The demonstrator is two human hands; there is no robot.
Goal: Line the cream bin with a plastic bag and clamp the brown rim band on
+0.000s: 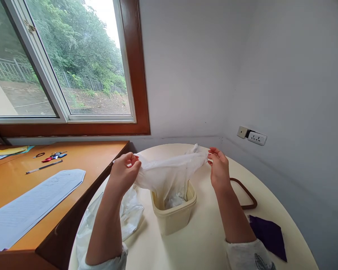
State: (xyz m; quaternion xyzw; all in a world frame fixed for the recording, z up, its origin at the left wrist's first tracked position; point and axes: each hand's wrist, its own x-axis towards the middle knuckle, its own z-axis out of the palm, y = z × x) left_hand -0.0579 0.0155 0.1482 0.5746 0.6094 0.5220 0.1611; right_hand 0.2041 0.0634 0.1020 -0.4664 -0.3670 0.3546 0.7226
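Observation:
A thin white plastic bag [163, 172] is stretched wide above a cream rectangular bin [174, 219], its lower part hanging down inside. My left hand [125, 170] is closed on the bag's left edge. On the other side, my right hand [219, 167] pinches the right edge between thumb and fingers. Some crumpled white plastic shows within the bin, between its walls. The bag's rim is held apart from the bin's rim, higher up and toward the wall.
Another crumpled white plastic bag [129, 213] lies left of the bin on the round cream table [205, 240]. To the right are a brown rounded frame [252, 198] and a dark purple cloth [270, 234]. An orange desk [98, 161] with papers [45, 202] adjoins at left.

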